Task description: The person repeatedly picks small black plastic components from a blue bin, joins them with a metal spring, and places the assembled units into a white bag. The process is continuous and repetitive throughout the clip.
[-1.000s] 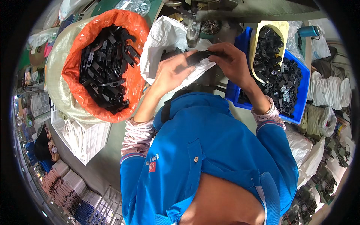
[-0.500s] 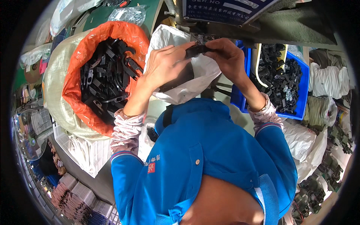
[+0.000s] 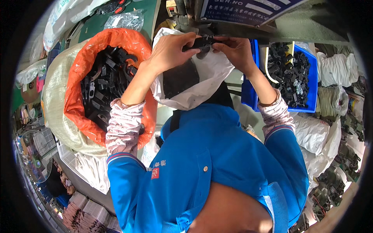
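Observation:
Above the open mouth of a white bag (image 3: 217, 77), both of my hands are at a small black plastic part (image 3: 203, 41). My left hand (image 3: 171, 50) grips its left end between thumb and fingers. At its right end, my right hand (image 3: 237, 53) is closed in a pinch. The fingers cover some of the part, so its full shape is hidden. A flat dark surface (image 3: 180, 80) shows inside the white bag under the left wrist.
To the left, an orange liner bag (image 3: 74, 93) inside a woven sack (image 3: 54, 97) holds many black parts (image 3: 107, 77). A blue bin (image 3: 314, 77) of small black pieces stands right. Overhead is a machine (image 3: 311, 29) with a blue plate (image 3: 248, 11). A green table (image 3: 149, 11) lies beyond.
My left hand, blurred with its fingers stretched beside the part before, has closed on the part's left end. My right hand still pinches it. The whole view has shifted slightly.

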Action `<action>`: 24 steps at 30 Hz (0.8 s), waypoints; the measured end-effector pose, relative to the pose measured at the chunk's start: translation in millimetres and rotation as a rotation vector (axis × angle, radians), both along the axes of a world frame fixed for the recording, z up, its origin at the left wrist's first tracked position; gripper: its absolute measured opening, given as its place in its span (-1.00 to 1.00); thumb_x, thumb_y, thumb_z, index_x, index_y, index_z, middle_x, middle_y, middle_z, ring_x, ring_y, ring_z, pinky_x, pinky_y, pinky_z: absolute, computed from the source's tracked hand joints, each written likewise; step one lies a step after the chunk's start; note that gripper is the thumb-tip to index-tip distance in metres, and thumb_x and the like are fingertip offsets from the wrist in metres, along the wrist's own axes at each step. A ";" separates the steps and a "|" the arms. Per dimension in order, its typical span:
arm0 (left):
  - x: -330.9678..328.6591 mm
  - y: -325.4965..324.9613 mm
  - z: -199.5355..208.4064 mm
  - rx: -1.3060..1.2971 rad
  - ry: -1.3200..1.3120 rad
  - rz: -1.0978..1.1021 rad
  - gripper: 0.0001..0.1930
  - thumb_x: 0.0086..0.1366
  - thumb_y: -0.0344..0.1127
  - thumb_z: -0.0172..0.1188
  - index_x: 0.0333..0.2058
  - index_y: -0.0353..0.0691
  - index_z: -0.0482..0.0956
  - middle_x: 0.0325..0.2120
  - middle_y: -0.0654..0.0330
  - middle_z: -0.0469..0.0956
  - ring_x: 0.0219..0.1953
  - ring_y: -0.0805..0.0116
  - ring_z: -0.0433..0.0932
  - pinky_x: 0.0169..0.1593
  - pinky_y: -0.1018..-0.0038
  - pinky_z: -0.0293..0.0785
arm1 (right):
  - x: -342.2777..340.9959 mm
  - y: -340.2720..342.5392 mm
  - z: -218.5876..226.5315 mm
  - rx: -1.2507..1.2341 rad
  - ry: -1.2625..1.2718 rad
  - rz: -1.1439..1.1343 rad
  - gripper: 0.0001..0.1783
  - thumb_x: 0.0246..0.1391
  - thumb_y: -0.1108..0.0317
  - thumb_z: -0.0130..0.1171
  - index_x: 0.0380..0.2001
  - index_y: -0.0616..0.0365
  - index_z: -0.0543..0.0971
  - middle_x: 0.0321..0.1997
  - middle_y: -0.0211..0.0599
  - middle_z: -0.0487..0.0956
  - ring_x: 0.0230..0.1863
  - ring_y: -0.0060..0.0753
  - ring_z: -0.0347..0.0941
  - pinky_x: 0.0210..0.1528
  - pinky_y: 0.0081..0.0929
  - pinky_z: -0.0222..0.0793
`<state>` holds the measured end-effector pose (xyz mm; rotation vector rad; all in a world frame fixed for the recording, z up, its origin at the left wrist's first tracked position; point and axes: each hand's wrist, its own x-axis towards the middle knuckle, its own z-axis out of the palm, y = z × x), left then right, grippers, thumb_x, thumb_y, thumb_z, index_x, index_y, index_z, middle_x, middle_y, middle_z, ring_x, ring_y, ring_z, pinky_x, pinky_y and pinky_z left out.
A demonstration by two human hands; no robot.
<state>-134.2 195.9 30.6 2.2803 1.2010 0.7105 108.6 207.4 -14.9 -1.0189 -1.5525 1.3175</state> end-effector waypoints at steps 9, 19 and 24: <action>-13.5 -8.0 -0.2 -0.156 -0.115 0.036 -0.76 0.15 -0.25 0.34 -0.27 -0.25 0.57 -0.53 0.01 0.56 -0.50 0.03 0.53 -0.37 0.33 0.43 | 18.9 34.2 -2.5 -0.226 0.018 0.086 -0.74 0.25 0.39 0.06 -0.06 0.24 0.59 -0.12 -0.19 0.65 -0.04 -0.22 0.57 -0.03 -0.38 0.52; -12.0 -6.7 2.8 -0.053 -0.065 0.018 -0.74 0.15 -0.29 0.36 -0.24 -0.30 0.61 -0.37 0.07 0.65 -0.45 0.20 0.60 -0.36 0.38 0.49 | 16.1 105.9 -126.4 0.849 -1.070 0.085 -0.58 0.13 0.40 -0.04 0.08 0.08 0.49 0.07 0.07 0.48 0.12 0.16 0.35 0.20 0.13 0.16; -21.2 -15.4 -12.9 0.017 -0.129 0.028 -0.78 0.13 -0.25 0.34 -0.28 -0.18 0.57 -0.45 0.09 0.61 -0.37 0.00 0.59 -0.32 0.27 0.48 | 23.7 112.4 -151.2 0.641 -1.031 0.166 -0.50 0.08 0.36 0.06 0.14 0.03 0.47 0.17 0.08 0.42 0.21 0.16 0.29 0.28 0.07 0.11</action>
